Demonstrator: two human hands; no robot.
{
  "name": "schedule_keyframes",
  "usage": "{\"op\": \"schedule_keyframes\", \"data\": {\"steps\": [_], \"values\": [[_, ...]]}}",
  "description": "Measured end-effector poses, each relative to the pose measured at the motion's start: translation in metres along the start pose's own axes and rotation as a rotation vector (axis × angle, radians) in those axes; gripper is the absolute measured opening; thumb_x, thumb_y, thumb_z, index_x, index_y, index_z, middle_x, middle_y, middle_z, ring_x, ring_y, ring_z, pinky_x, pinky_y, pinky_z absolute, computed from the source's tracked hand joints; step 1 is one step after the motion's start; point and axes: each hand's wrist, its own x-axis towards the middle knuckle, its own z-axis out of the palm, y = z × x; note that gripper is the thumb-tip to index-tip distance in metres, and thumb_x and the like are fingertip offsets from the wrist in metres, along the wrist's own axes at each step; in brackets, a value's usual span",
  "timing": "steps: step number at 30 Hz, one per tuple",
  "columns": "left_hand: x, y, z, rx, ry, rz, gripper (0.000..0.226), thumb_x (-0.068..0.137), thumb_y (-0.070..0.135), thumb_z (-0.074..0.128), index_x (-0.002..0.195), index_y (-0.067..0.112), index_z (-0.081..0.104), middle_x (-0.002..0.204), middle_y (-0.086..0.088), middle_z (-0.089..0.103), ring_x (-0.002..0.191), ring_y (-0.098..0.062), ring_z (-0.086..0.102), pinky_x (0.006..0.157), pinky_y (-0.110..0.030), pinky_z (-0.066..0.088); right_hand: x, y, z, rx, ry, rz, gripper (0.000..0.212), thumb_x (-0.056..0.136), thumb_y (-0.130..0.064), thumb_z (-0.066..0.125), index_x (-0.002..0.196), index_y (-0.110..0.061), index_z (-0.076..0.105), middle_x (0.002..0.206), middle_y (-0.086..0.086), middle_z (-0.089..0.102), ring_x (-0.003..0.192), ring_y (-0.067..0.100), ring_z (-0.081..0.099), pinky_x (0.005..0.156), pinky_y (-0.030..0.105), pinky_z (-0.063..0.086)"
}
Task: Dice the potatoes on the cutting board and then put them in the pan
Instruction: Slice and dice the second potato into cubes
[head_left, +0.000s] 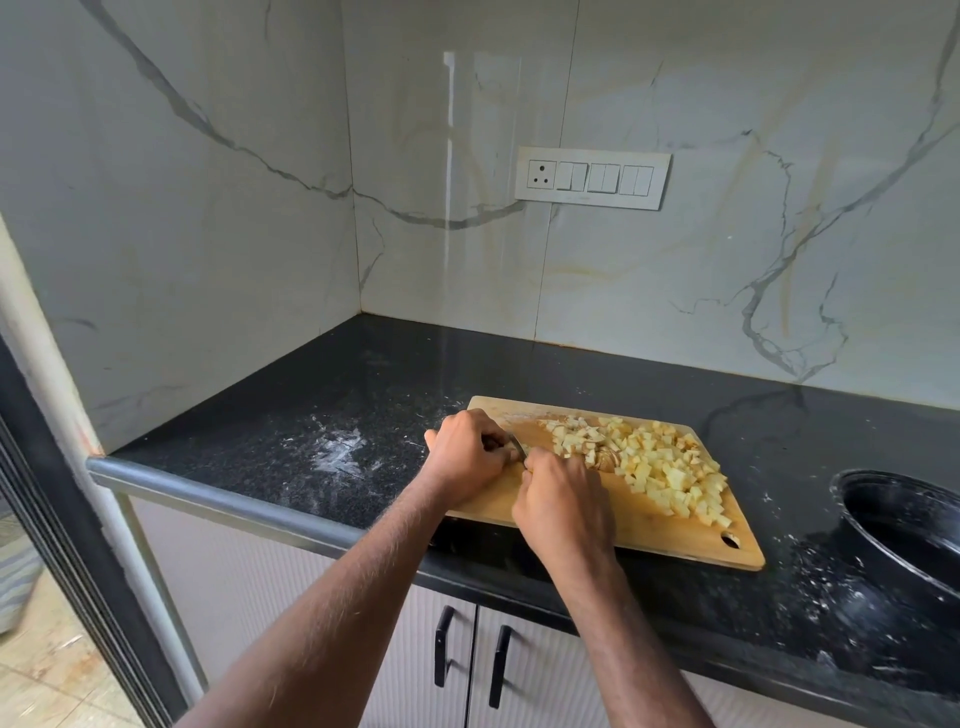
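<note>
A wooden cutting board (644, 530) lies on the black counter. A pile of pale yellow diced potato (670, 467) covers its far and right part. My left hand (467, 457) is closed around the dark handle of a knife (515, 447), whose grey blade shows between my hands. My right hand (563, 504) rests on the board with its fingers pressed on a sliced, uncut potato piece (605, 460) at the edge of the pile. A black pan (852, 488) stands at the right edge of the view, apart from the board.
The speckled black counter (322, 415) carries white smears at the left and white specks near the pan. Marble walls form a corner behind, with a switch panel (592, 177). Cabinet doors with black handles (441, 652) sit below the counter's edge.
</note>
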Motion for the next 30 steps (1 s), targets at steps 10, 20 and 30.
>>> {"op": "schedule_keyframes", "data": {"steps": [10, 20, 30], "values": [[0.000, 0.000, 0.000, 0.014, -0.007, -0.004, 0.016, 0.083, 0.038, 0.078, 0.095, 0.028, 0.078, 0.104, 0.013, 0.067, 0.097, -0.010, 0.054, 0.092, -0.041, 0.038, -0.031, 0.024, -0.008, 0.097, 0.067, -0.016, 0.014, 0.096, -0.025, 0.062, 0.105, -0.022, 0.071, 0.084, -0.007, 0.071, 0.063, 0.007, 0.048, 0.050, 0.009, 0.024], [-0.006, 0.004, -0.006, -0.025, 0.010, -0.010, 0.012, 0.076, 0.026, 0.075, 0.085, 0.022, 0.080, 0.084, 0.013, 0.071, 0.086, -0.011, 0.064, 0.089, -0.039, 0.054, -0.036, 0.038, -0.005, 0.253, 0.187, 0.036, 0.013, 0.088, -0.019, 0.071, 0.075, -0.021, 0.069, 0.065, -0.013, 0.065, 0.051, 0.004, 0.055, 0.048, 0.010, 0.033], [-0.005, 0.003, -0.004, -0.019, 0.008, 0.002, 0.010, 0.078, 0.021, 0.074, 0.086, 0.023, 0.080, 0.089, 0.012, 0.071, 0.088, -0.012, 0.063, 0.093, -0.044, 0.051, -0.025, 0.020, 0.006, 0.209, 0.215, 0.058, 0.011, 0.086, -0.016, 0.071, 0.076, -0.018, 0.069, 0.063, -0.007, 0.066, 0.051, 0.011, 0.056, 0.047, 0.023, 0.044]]}}
